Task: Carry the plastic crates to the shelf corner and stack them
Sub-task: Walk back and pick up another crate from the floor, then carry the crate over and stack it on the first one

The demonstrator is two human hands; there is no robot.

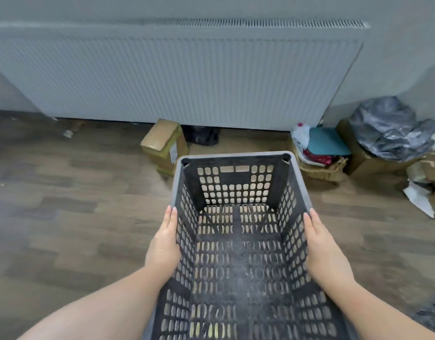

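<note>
A dark grey perforated plastic crate point(236, 241) is held in front of me above the wooden floor, its open top towards the camera and nothing inside it. My left hand point(163, 246) presses flat against the crate's left wall, fingers pointing forward. My right hand point(323, 251) presses against the right wall in the same way. The crate's near end runs out of the bottom of the frame. No shelf or other crate is in view.
A long white radiator point(174, 74) covers the wall ahead. Below it on the floor lie a small cardboard box point(163, 143), a box of clutter point(319, 155) and a box with grey plastic sheeting point(390, 133) at the right. Wooden floor point(76, 204) spreads to the left.
</note>
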